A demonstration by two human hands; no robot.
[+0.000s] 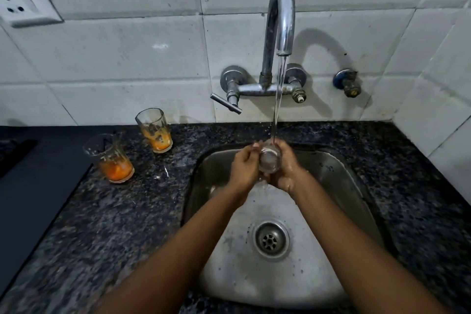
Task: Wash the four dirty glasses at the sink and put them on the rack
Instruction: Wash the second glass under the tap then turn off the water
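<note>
Both my hands hold one clear glass (269, 159) over the steel sink (339, 176), right under the running water from the tap (281, 18). My left hand (244, 166) wraps its left side with fingertips at the rim. My right hand (286, 168) cups it from the right and below. Two dirty glasses with orange residue stand on the dark granite counter to the left: one nearer me (112, 158), one further back by the wall (155, 130). No rack is in view.
The tap's lever handle (225, 102) sticks out to the left above the sink. A drain (270, 239) sits mid-basin. A black hob surface (30, 186) covers the counter's left end. A wall socket (23, 2) is at the upper left, a small valve (348, 83) at the right.
</note>
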